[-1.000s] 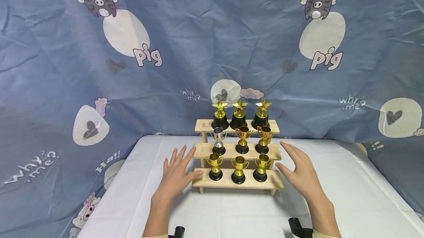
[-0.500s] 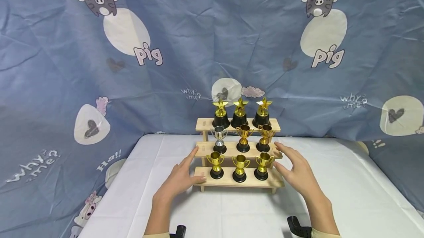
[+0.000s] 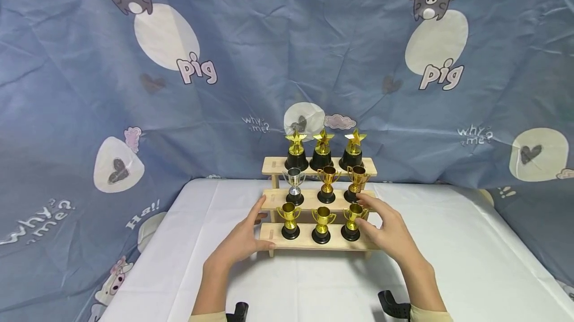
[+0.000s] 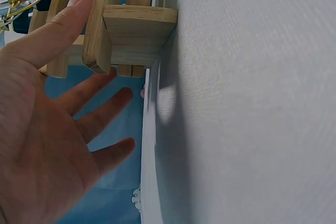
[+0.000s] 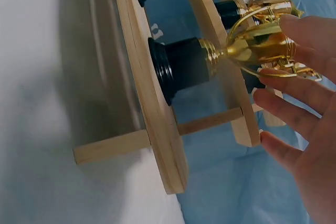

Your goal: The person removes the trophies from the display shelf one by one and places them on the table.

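From my head, the wooden rack stood toward five o'clock, all nine trophies upright on it, three per level, none lifted off. My left hand lay at its eight o'clock, fingers spread; my right hand, at four, had thumb and fingers apart around the front-right cup.

At my left wrist, my thumb, toward ten, lay at the bottom tier.

At my right wrist, the cup sat at two o'clock; whether I touched it, I couldn't tell.

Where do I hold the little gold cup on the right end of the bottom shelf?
Probably by its black base, coming from the right: the cup stands upright at the row's end, with no other cup on that side, and the base is chunky.
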`<state>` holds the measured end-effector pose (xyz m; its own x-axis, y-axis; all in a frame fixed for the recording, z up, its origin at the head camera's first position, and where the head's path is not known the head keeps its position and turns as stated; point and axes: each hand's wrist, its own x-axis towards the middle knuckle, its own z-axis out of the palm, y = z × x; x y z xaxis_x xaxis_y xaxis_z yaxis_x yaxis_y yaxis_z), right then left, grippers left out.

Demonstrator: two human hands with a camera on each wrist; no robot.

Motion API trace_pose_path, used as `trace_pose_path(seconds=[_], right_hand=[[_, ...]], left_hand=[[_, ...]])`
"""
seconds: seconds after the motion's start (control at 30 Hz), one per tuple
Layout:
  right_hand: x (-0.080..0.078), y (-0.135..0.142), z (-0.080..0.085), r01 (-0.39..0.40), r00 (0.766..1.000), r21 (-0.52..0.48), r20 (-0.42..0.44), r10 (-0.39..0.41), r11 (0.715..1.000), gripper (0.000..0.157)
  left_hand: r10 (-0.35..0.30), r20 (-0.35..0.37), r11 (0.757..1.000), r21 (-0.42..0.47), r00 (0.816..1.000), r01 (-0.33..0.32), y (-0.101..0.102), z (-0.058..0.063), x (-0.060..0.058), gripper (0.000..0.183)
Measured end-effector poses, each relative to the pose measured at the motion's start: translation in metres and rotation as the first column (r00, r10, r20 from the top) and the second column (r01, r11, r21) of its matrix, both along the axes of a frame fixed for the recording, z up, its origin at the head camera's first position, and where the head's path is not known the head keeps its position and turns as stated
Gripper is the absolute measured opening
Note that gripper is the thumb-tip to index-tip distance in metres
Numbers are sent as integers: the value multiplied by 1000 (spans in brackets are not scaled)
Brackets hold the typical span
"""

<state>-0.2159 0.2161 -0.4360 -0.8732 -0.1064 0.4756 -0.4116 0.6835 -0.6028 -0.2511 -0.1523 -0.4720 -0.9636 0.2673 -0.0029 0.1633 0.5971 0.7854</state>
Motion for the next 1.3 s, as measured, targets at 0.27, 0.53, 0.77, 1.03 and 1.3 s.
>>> trace_pose_path(seconds=[0.27,0.53,0.77,1.03,1.3], right_hand=[[-3,-5,-1,17,1000,6,-10,-17,1000,59],[-4,-9,-1,25,999,20,-33,-24,999,44],[-3,-8,0,52,998,16,-24,-51,999,41],[-2,1,2,62,997,4,-52,-62,998,40],[0,13,6,107,993,10,-49,-106,994,37]], left_hand=[[-14,9,1000,-8,1000,15,-2,0,-1,128],[-29,4,1000,0,1000,29,-2,0,-2,130],[-26,16,1000,9,1000,25,-2,-1,0,133],[-17,27,1000,9,999,17,-2,0,2,133],[-19,22,1000,7,1000,19,-2,-1,1,132]])
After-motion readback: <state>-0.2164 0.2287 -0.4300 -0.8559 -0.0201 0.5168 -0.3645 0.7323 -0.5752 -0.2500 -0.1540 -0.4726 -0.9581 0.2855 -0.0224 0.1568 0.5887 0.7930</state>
